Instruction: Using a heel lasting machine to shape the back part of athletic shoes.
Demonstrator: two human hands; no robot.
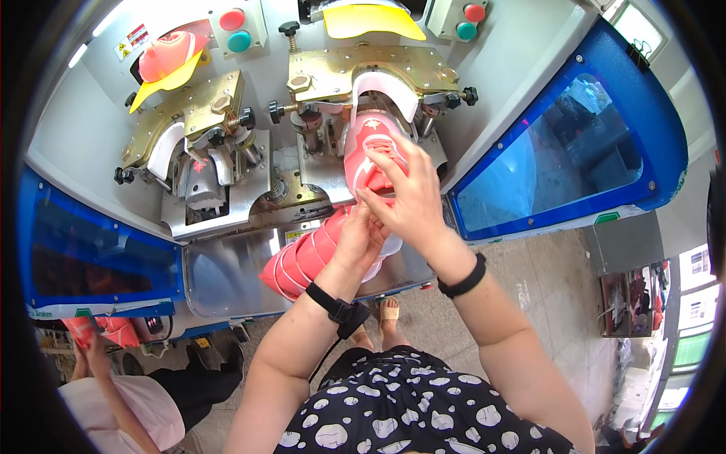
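Observation:
A pink shoe upper (361, 159) with pale laces sits toe-away at the machine's right station, under a curved white pad (387, 89). My right hand (414, 195) grips its side and collar, with thumb and fingers over the lacing. Right below, my left hand (361, 240) pinches the heel edge, its fingertips close to my right thumb and partly hidden. Beneath my left hand lies a stack of nested pink uppers (314, 256) on the metal ledge (219, 280).
The left station holds a bare grey metal form (204, 181) under another white pad (162, 151). Red and green buttons (239, 41) are above. Blue-framed windowed guards (556, 151) flank both sides. At lower left another person's hand (94, 356) holds pink pieces.

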